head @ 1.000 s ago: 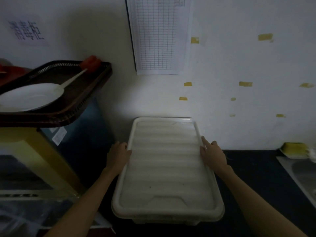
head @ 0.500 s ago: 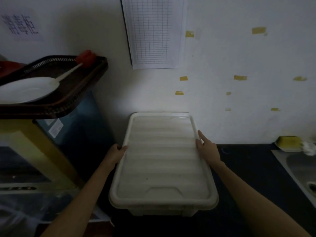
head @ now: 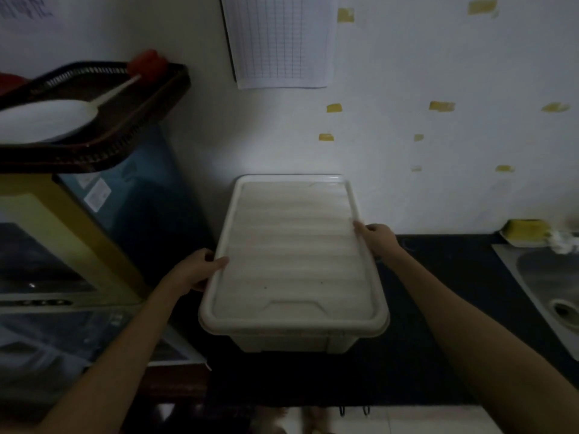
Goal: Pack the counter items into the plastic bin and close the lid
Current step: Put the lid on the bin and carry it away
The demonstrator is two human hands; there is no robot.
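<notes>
Gripping lid rims: left hand, right hand, fingers curled, arms outstretched.

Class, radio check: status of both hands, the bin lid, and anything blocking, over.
Left hand and right hand grip the lid's long edges. Lid sits flat on the plastic bin. Nothing on top, over.
</notes>
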